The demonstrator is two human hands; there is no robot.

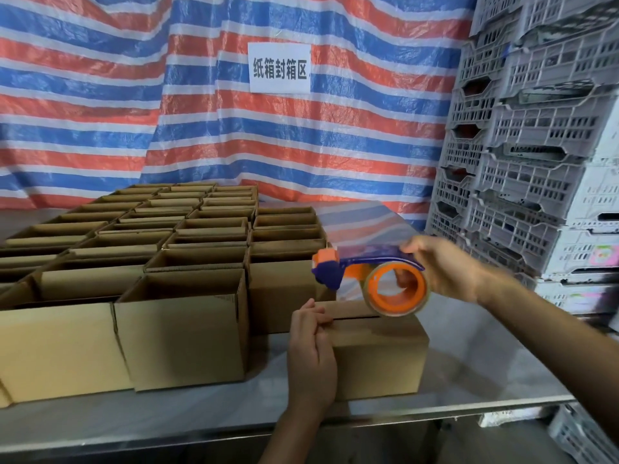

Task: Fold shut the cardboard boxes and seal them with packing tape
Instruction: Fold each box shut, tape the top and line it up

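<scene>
A small cardboard box (378,356) with its top flaps folded down stands on the metal table (469,380), right of centre. My left hand (313,356) holds its left end, with the fingers curled over the top edge. My right hand (438,266) grips a blue and orange tape dispenser (368,279), held just above the box. Its clear tape roll (397,289) nearly touches the box top, and the cutter end points left.
Several rows of open cardboard boxes (181,326) fill the left and back of the table. Stacked grey plastic crates (522,162) rise at the right. A striped tarp with a white sign (279,67) hangs behind. Bare table shows in front and to the right.
</scene>
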